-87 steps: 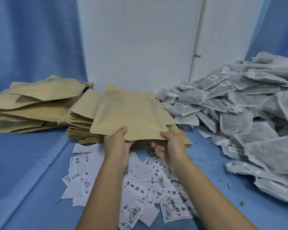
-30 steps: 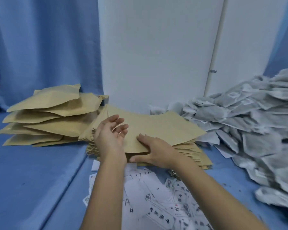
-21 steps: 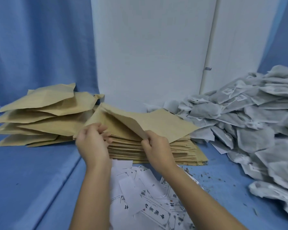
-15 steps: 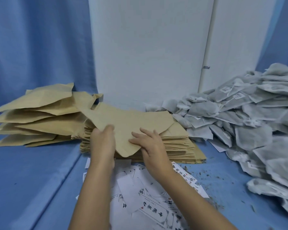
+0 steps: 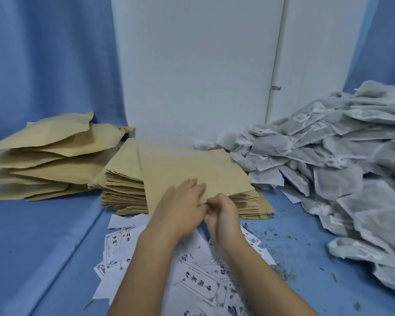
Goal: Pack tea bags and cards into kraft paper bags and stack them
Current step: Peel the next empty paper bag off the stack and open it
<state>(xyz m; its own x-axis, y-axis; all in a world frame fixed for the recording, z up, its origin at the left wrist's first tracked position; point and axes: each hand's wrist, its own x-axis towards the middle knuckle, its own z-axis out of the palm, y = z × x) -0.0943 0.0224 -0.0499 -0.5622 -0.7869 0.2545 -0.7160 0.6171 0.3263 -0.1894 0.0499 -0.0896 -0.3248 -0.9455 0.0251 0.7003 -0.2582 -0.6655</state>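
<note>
A flat kraft paper bag [image 5: 192,169] lies on top of the stack of empty kraft bags [image 5: 123,192] in the middle. My left hand [image 5: 180,206] rests on the bag's near edge with its fingers spread over the paper. My right hand [image 5: 221,215] is close beside it, fingers curled at the same near edge, pinching the bag's mouth. White printed cards [image 5: 198,283] lie scattered in front of the stack, under my forearms. A large heap of grey tea bags [image 5: 328,169] fills the right side.
A loose pile of filled kraft bags [image 5: 46,156] sits at the left on the blue cloth [image 5: 43,247]. Tea crumbs [image 5: 281,245] are strewn between the cards and the tea bag heap. A white wall panel [image 5: 192,65] stands behind.
The top bag has been laid flatter on the stack and turned toward the right. Both hands have come together at its near edge, the right now pinching it.
</note>
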